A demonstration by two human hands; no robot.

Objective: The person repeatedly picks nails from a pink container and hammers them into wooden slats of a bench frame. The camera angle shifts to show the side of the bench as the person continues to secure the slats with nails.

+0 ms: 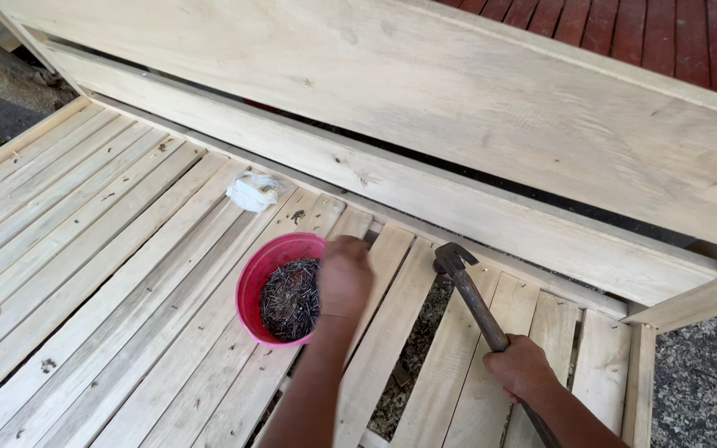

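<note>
Beneath both hands, pale slats of a wooden bench frame (109,274) carry a pink bowl of nails (280,290). Left hand (343,278) hovers at its rim, fingers' spread unclear. Right hand (520,367) grips a hammer (468,290), head resting ahead of the fingers.

Quick count: two hands, the left hand (343,278) over at about 7 o'clock and the right hand (522,366) down at 5. One hammer (468,290), one pink bowl (256,282) at 8 o'clock, one heap of dark nails (288,300) inside it, way too many to count singly. One crumpled white bag (252,192) at 10. Two broad backrest boards (458,116) along 12. Seat slats (85,249): well over a dozen, hard to pin down exactly.
</note>
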